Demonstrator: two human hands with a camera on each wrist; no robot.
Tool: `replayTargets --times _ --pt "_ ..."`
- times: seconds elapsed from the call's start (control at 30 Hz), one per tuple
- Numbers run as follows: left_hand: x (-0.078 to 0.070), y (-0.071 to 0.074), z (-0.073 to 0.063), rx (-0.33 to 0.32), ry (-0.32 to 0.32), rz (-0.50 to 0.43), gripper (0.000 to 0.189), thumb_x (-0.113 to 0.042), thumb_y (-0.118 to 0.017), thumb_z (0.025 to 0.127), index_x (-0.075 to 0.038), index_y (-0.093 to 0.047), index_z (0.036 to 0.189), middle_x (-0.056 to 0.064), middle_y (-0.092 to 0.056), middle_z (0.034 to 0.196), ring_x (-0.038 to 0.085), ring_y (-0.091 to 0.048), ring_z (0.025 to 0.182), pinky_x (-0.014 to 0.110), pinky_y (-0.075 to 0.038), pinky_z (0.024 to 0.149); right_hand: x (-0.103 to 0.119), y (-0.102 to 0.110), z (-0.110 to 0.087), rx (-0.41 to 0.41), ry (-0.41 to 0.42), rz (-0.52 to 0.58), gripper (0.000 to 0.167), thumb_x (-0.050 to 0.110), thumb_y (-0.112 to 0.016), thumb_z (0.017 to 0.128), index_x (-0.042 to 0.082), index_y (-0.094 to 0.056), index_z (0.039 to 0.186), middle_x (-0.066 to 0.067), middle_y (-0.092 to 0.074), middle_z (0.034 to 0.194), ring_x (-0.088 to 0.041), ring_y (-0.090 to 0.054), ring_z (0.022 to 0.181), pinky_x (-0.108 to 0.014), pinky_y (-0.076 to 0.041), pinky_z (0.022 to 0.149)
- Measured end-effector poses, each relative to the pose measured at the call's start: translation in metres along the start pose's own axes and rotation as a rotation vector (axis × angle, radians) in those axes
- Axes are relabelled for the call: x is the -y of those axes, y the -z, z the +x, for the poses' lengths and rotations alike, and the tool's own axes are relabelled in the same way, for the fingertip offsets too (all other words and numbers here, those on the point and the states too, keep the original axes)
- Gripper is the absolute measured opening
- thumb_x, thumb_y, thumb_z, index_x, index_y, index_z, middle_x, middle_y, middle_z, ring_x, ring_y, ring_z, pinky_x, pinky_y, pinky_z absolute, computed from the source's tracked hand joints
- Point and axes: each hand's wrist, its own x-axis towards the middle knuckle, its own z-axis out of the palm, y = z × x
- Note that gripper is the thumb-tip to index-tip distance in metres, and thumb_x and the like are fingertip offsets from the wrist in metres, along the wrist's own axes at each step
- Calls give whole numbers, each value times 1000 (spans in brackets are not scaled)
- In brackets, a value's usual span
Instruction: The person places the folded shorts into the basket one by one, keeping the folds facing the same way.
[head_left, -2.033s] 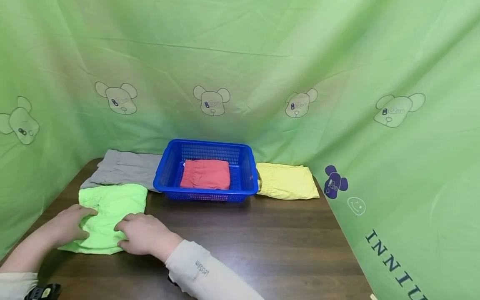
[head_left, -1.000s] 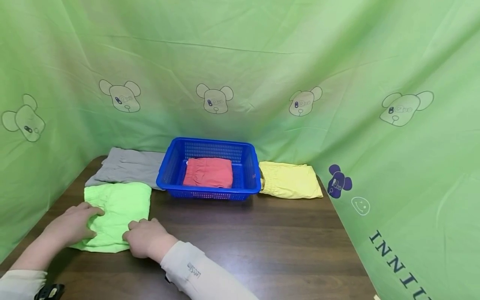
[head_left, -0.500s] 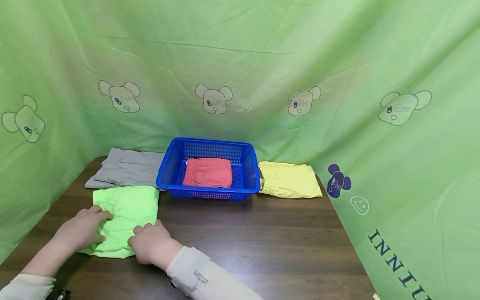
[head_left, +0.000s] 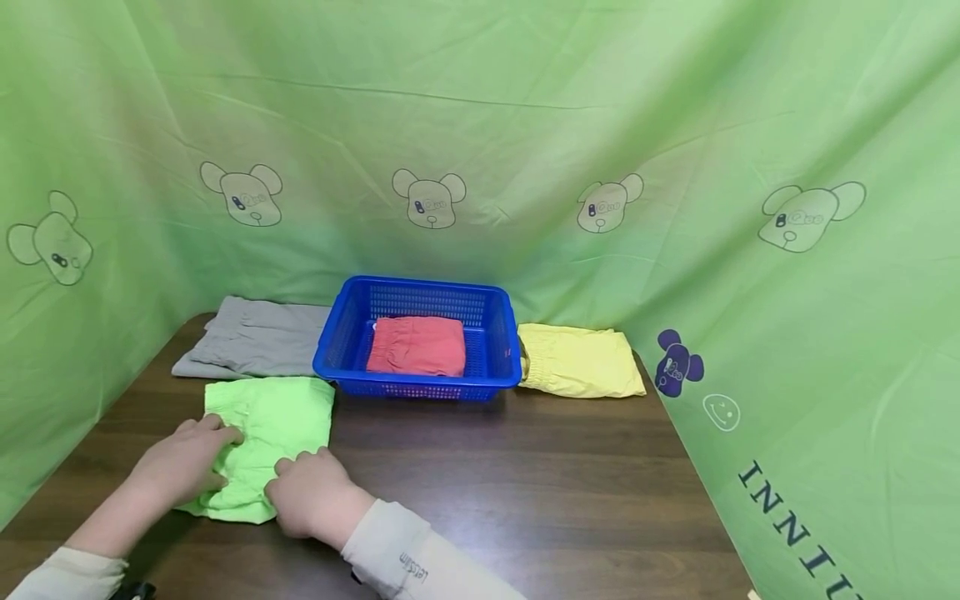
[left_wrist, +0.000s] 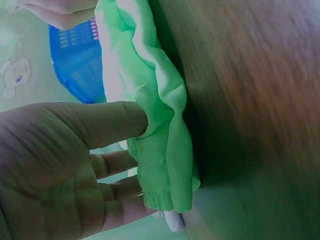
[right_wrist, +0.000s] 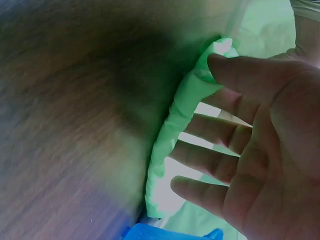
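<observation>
Bright green shorts (head_left: 281, 417), folded into a rough square with a gathered waistband on the left side, lie on the left of the table. My left hand (head_left: 183, 462) holds their left near side; in the left wrist view its thumb (left_wrist: 122, 117) presses into the folded edge, fingers on the other face. My right hand (head_left: 315, 496) pinches the near right corner. There the right wrist view shows the thumb (right_wrist: 225, 67) on the cloth edge and the fingers stretched along its far face. The layered edge of the shorts shows in both wrist views.
At the back centre a blue plastic basket (head_left: 491, 385) holds folded red shorts (head_left: 420, 346). Folded grey clothing (head_left: 262, 337) lies left of it, a folded yellow garment (head_left: 581, 360) right of it. A green printed curtain (head_left: 502, 100) hangs behind the brown table (head_left: 525, 467).
Both hands have moved the green shorts to the right and slightly nearer me, away from the grey clothing. The right hand's fingers have drawn in at the near right corner. The basket stays put.
</observation>
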Motion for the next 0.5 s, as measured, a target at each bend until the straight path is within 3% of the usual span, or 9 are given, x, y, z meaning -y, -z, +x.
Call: replayTargets --times 0.23,0.5 --pt "-16 -2 0 -21 -30 11 56 -15 -96 61 -10 -71 111 11 -61 107 35 -57 93 45 -53 60 -6 1 -10 28 9 4 21 49 -64 95 49 -68 115 21 -59 111 -6 -59 106 -32 -45 99" --pt "-31 -3 2 -31 -54 30 56 -15 -96 60 -10 -72 110 11 -61 107 35 -57 94 46 -54 61 -15 -3 -17 20 44 -19 26 61 -67 91 49 -68 114 21 -57 104 -3 -58 96 -27 -53 77"
